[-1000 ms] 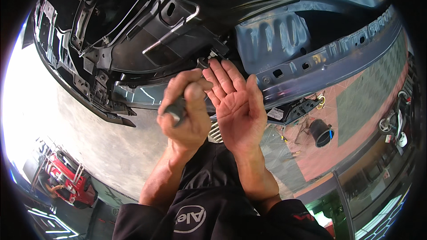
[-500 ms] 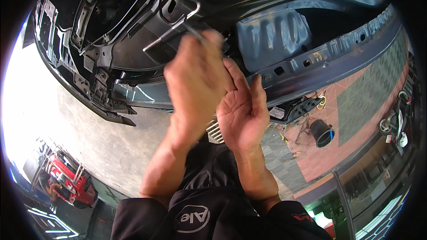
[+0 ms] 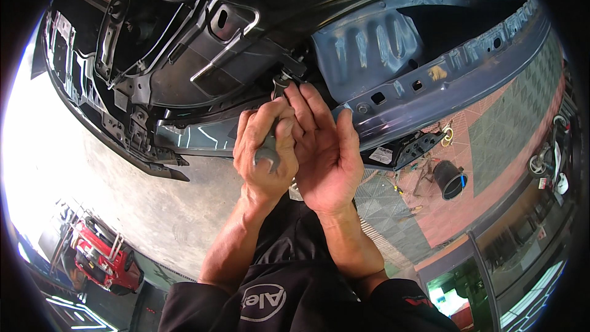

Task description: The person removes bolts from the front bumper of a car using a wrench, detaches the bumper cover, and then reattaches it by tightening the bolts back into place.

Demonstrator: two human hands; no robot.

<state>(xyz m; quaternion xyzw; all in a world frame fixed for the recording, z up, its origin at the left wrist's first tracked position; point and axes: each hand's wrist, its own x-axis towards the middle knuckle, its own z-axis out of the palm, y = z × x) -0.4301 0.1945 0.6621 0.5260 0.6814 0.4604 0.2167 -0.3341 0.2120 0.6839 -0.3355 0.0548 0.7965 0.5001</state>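
My left hand is wrapped round a grey metal wrench. One open jaw of the wrench sticks out at the near side of the fist. Its far end reaches a small bolt or fitting in the dark gap between the black inner panel and the blue-grey body; whether it sits on it I cannot tell. Palm up beside it, my right hand has its thumb apart and its fingers stretched toward the wrench's far end. Those fingertips lie against or just beside the wrench.
The stripped car front spans the top, with a blue-grey sill and a black inner panel. A black trim piece lies below the sill. A black bucket stands on the tiled floor at right. Red equipment is at lower left.
My left hand has come down from beside the black panel, and the wrench has swung nearer to my right fingers. My right hand stays palm up. The view has shifted slightly.
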